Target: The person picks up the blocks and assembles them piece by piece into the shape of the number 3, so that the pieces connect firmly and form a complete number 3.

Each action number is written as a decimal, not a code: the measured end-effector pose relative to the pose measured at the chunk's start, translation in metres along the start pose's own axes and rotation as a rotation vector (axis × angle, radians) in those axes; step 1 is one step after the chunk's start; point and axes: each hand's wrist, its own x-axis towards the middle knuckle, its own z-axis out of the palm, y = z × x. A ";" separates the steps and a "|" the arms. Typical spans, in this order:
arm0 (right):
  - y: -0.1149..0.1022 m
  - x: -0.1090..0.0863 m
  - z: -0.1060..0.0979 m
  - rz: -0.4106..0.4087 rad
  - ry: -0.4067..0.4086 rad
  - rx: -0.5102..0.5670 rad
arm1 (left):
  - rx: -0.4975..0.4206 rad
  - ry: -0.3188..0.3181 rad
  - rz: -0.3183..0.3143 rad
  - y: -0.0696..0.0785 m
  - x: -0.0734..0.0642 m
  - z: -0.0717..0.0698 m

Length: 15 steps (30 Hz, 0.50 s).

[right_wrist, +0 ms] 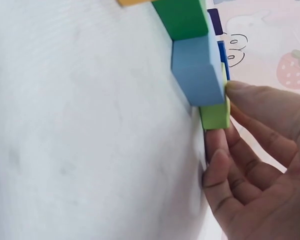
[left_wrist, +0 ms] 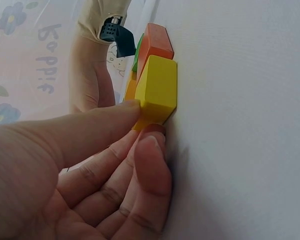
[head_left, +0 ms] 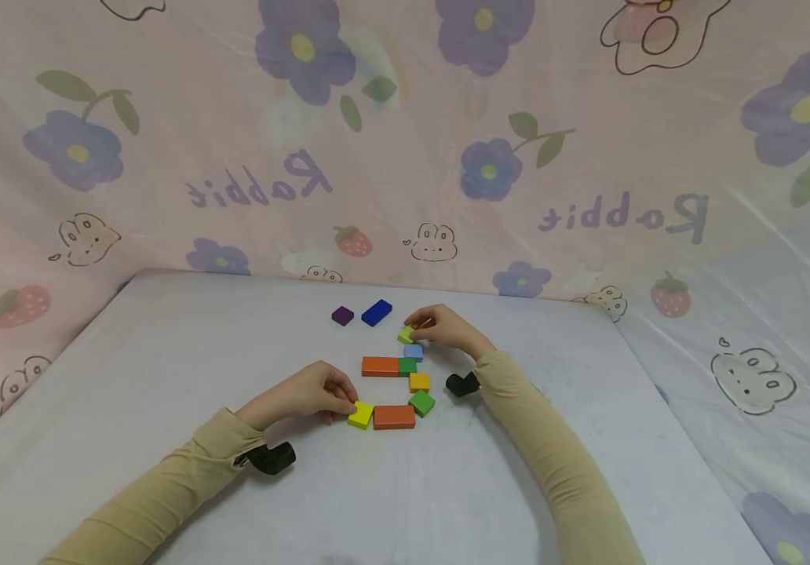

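Note:
My left hand [head_left: 316,390] pinches a yellow block [left_wrist: 160,82] between thumb and fingers at the near left end of a winding line of blocks. The block sits beside a long orange block [head_left: 394,417] on the table. At the far end of the line, my right hand [head_left: 450,328] pinches a lime-green block [right_wrist: 215,115], thumb on top and fingertips at its side. A light blue block [right_wrist: 197,70] stands right beside it. Between these ends are a dark green block [head_left: 408,366], another orange block [head_left: 380,366], a yellow-orange block [head_left: 419,382] and a turned green block [head_left: 421,403].
A blue block [head_left: 377,312] and a small purple block [head_left: 343,315] lie apart, beyond the line. Black wrist devices [head_left: 271,458] hang under both cuffs. A printed curtain [head_left: 391,141] borders the white table [head_left: 165,369] at the back and sides.

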 end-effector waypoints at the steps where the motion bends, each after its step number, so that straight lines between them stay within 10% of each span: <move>1: 0.000 0.000 0.000 -0.001 -0.003 0.000 | 0.000 0.000 0.001 0.000 0.000 0.000; 15: 0.003 0.000 -0.001 -0.004 -0.011 -0.001 | -0.005 0.003 -0.005 -0.001 0.001 0.001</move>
